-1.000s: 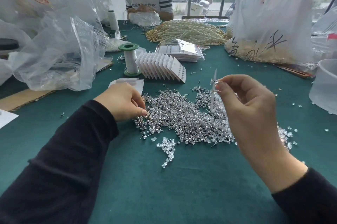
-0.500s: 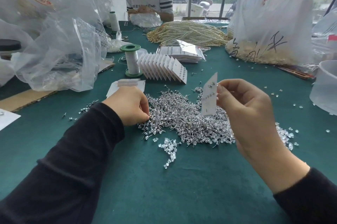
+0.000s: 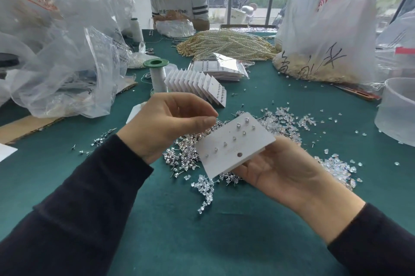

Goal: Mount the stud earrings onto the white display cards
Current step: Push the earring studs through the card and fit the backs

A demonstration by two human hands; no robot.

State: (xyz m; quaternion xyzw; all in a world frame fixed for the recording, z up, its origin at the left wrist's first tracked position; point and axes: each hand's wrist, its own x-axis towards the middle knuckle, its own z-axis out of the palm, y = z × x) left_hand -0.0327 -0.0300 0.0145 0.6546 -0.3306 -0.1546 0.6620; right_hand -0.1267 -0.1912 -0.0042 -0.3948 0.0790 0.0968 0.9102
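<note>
Nearby, plastic bag (image 3: pixel 325 28) holds pale beads (image 3: pixel 314 72); right hand (image 3: pixel 280 172) holds white card (image 3: pixel 233 152).

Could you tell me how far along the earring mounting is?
Done: a fanned row of filled white cards stands behind. In hand: the right hand holds a white rectangular card bearing several studs; the left hand hovers beside it. Left: a big pile of silver studs.

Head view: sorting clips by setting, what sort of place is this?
Probably a small jewellery-packing workshop: loose stud earrings heaped on the green table, a row of filled display cards, pearl strands beyond.
</note>
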